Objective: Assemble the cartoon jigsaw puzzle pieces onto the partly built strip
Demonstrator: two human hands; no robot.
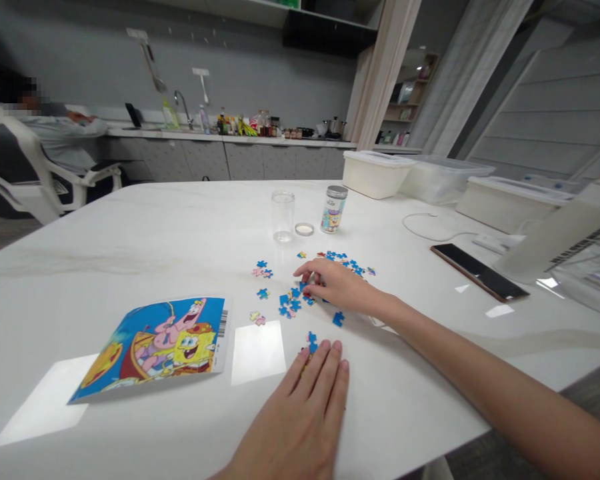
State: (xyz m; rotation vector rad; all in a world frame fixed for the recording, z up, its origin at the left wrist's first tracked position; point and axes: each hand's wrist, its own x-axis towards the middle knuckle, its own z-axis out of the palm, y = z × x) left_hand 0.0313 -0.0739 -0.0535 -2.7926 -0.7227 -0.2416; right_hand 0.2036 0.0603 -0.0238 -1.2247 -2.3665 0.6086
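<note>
My left hand (pixel 300 407) lies flat on the table with its fingers stretched out. Its fingertips touch a small joined cluster of jigsaw puzzle pieces (pixel 312 341), partly hidden under them. Above the loose pile, my right hand (pixel 337 283) has its fingers bent, with a blue puzzle piece (pixel 303 287) between thumb and fingertips. More blue pieces (pixel 347 259) spread behind that hand, some of them covered by it. Several single pieces (pixel 263 293) lie to its left, and one blue piece (pixel 339 319) sits just in front. A cartoon picture sheet (pixel 175 343) rests at the left, slightly curled.
Behind the pieces stand a clear jar (pixel 283 217), a ring-shaped lid (pixel 305 229) and a printed can (pixel 334 210). A phone (pixel 477 272), a white cable (pixel 425 237) and plastic boxes (pixel 377 175) occupy the right side. A person (pixel 65 137) sits at the far left.
</note>
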